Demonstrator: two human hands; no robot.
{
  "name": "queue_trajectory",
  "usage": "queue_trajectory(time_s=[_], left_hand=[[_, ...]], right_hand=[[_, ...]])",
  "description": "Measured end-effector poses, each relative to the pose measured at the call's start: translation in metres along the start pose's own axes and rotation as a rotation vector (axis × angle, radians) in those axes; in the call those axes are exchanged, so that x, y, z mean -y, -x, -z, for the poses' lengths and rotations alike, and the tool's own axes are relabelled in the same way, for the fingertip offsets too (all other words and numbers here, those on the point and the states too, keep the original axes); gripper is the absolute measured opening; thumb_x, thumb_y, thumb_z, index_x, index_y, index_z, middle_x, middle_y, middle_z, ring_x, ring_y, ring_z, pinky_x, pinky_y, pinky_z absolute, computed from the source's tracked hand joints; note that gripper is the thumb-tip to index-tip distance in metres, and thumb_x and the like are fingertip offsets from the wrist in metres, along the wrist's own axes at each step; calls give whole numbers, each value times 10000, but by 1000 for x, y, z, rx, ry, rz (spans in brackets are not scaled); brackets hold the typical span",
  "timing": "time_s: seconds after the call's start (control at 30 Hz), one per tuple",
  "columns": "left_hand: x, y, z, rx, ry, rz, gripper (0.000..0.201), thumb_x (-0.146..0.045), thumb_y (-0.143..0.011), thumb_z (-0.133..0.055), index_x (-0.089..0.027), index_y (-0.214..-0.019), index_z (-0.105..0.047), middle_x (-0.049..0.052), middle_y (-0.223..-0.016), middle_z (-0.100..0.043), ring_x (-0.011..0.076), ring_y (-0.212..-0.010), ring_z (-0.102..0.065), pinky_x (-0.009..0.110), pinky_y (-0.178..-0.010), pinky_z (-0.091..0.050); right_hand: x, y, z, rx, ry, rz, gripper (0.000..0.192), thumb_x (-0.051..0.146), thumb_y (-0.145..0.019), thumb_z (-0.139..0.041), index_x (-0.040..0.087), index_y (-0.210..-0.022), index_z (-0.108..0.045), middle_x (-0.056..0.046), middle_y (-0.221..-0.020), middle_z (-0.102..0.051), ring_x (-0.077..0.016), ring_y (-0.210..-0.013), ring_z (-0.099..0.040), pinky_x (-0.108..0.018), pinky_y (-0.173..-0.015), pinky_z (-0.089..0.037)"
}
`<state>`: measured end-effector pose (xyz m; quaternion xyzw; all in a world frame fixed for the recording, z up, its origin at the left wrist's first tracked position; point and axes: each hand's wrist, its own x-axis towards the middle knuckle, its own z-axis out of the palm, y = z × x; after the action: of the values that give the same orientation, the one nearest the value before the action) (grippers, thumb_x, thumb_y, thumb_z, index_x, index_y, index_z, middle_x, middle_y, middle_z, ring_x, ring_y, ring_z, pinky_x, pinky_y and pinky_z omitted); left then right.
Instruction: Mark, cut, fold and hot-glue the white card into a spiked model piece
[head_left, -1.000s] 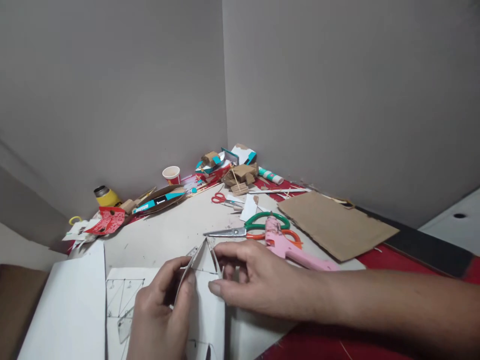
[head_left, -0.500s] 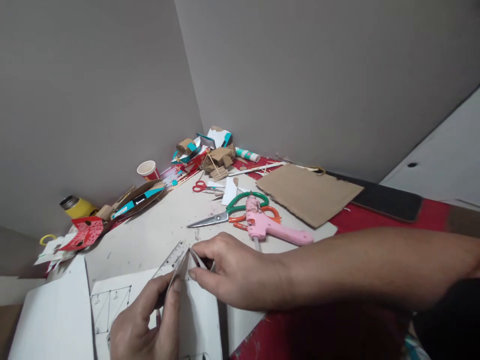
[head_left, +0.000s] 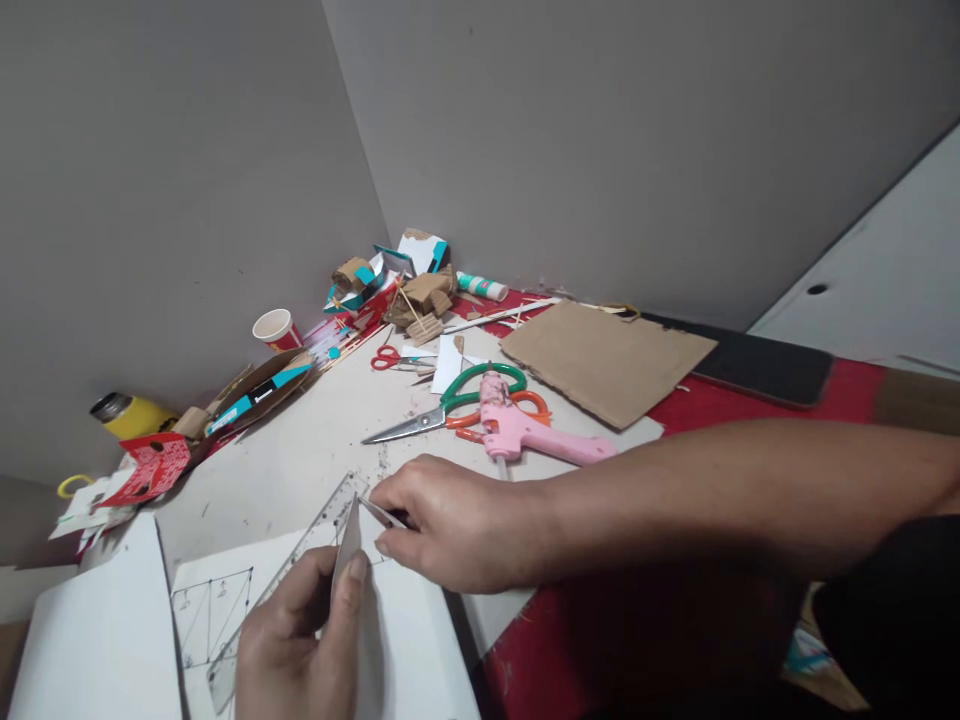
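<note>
My left hand [head_left: 304, 630] is closed, its thumb and fingers pinching one side of a small white piece of card [head_left: 347, 540]. My right hand [head_left: 469, 525] pinches a flap on the other side, and the two sides meet in a point at the top. Whether they are one folded piece or two, I cannot tell. Just behind the card a clear ruler [head_left: 262, 595] lies slantwise over a white sheet [head_left: 184, 572] with pencilled lines and a rectangle cut by diagonals. The pink glue gun [head_left: 517, 430] lies beyond my right hand, partly over green-and-orange-handled scissors [head_left: 409, 427].
A brown cardboard piece [head_left: 607, 360] lies at right. Small red-handled scissors [head_left: 386, 357], a paper cup [head_left: 276, 328], a yellow bottle [head_left: 139, 415] and cardboard scraps [head_left: 424, 295] line the back. White card [head_left: 97, 630] covers the left front. Grey walls [head_left: 600, 130] rise behind.
The camera view has shifted slightly. The card's two sides are held at a changed angle, and more of the ruler shows beside my left hand. Both hands keep their pinch.
</note>
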<state>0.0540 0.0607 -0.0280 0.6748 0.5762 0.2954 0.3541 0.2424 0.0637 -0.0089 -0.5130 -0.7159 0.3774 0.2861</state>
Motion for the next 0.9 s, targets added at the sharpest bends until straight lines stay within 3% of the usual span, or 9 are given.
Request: queue_trajectory(time_s=[0.2, 0.53, 0.73, 0.9], left_hand=[[-1, -2, -4, 85, 190, 59, 324, -471, -751, -707, -202, -632, -570, -31, -574, -518, 117, -545, -447, 187, -470, -381], [9, -14, -4, -109, 282, -19, 308, -432, -765, -708, -191, -649, -556, -47, -582, -483, 110, -566, -422, 185, -504, -368], [11, -13, -6, -117, 235, -113, 281, -396, -821, -645, -200, -640, -555, -57, -564, -470, 109, -549, -420, 199, -499, -352], [18, -13, -6, -64, 192, -160, 267, -355, -852, -597, -206, -637, -547, -51, -562, -498, 114, -546, -453, 216, -510, -372]], right_hand=[[-5, -5, -1, 45, 3, 15, 292, 68, -743, -561, 183, -572, -354, 84, -512, -330, -72, -496, -306, -231, -479, -216], [7, 4, 4, 11, 68, -26, 205, 229, -822, -551, 178, -648, -454, 64, -539, -445, -76, -504, -377, -230, -494, -264], [5, 5, -5, -6, 179, -4, 298, 125, -838, -502, 181, -598, -335, 86, -509, -306, -59, -473, -279, -234, -504, -226], [4, 6, -7, 67, 158, -29, 294, 118, -874, -475, 182, -617, -348, 78, -540, -346, -65, -498, -314, -229, -523, -246]])
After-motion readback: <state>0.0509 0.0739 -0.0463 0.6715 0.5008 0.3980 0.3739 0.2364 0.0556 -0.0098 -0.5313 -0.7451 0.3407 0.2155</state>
